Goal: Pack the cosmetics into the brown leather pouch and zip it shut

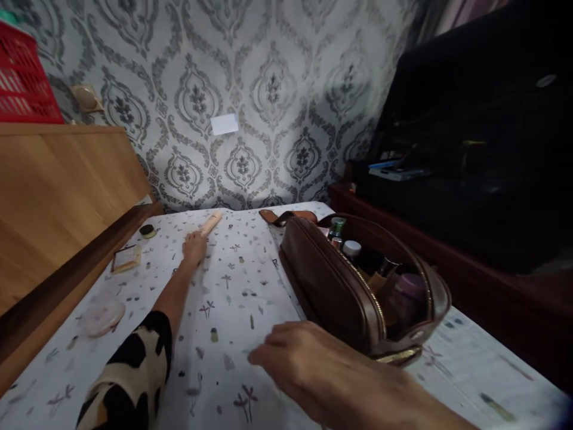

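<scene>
My left hand (194,246) is stretched toward the far side of the table, its fingers closed on one end of a slim peach-coloured tube (211,223) that lies along the cloth. Low over the cloth, at the near side of an unzipped brown toiletry bag (322,280), is my right hand (290,352), palm down with fingers loosely bent. Nothing shows in it, though its underside is hidden. Inside the bag stand several bottles, among them a white-capped one (351,248), a green-capped one (337,226) and a purple-lidded container (409,289).
On the patterned white cloth (233,286), at the left, lie a small dark-lidded jar (147,231), a square compact (126,258) and a round pale case (102,315). A wooden board (67,197) borders the left; a large black screen (470,137) stands at right.
</scene>
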Demonstrator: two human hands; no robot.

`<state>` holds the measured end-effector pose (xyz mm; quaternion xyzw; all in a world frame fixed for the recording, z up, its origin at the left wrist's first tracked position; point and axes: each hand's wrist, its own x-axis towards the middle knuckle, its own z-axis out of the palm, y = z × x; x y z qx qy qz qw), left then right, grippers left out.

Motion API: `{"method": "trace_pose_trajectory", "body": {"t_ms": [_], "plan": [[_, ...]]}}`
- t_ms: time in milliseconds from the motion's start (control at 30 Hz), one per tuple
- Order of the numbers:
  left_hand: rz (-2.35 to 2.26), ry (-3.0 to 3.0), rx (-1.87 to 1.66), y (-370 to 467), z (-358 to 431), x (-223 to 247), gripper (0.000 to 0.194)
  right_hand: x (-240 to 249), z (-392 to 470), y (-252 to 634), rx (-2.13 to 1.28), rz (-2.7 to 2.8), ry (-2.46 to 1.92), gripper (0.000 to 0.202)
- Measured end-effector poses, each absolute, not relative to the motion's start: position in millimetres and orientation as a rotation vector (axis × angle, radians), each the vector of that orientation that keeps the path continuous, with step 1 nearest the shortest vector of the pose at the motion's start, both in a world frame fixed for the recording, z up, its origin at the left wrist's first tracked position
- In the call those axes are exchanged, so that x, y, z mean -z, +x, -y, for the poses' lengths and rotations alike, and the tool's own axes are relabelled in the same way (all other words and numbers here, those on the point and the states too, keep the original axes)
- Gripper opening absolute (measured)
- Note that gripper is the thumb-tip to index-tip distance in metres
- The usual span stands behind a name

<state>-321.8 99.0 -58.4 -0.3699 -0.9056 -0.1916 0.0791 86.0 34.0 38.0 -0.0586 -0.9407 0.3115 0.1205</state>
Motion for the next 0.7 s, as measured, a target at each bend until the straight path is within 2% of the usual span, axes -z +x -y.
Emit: {"method": "trace_pose_trajectory", "body": {"t_ms": [100, 300, 367, 500, 567, 700], "plan": [[2.741, -1.029, 0.597, -324.3, -103.6, 61.1, 0.04, -29.1, -33.3, 33.1, -0.806, 2.905, -0.111, 0.035], [2.738, -1.067, 0.654, -332.4, -102.1, 54.6, 0.037, 15.6, -29.5, -41.7, -1.026, 2.787, -0.265, 0.037], [2.691, -1.176, 0.669, -334.2, -95.6, 52.6, 0.03, 33.0, -27.2, -51.9, -1.109, 2.713, -0.316, 0.036], [2.605, -1.396, 0.673, -338.8, -81.8, 53.3, 0.038, 62.9, -28.1, -57.5, -1.471, 2.425, -0.404, 0.033], [2.61, -1.451, 0.68, -343.5, -80.0, 54.8, 0.035, 71.0, -30.0, -57.7, -1.635, 2.3, -0.41, 0.033], [2.66, -1.46, 0.718, -352.8, -87.3, 57.8, 0.032, 72.5, -31.3, -57.3, -1.673, 2.273, -0.394, 0.03]]}}
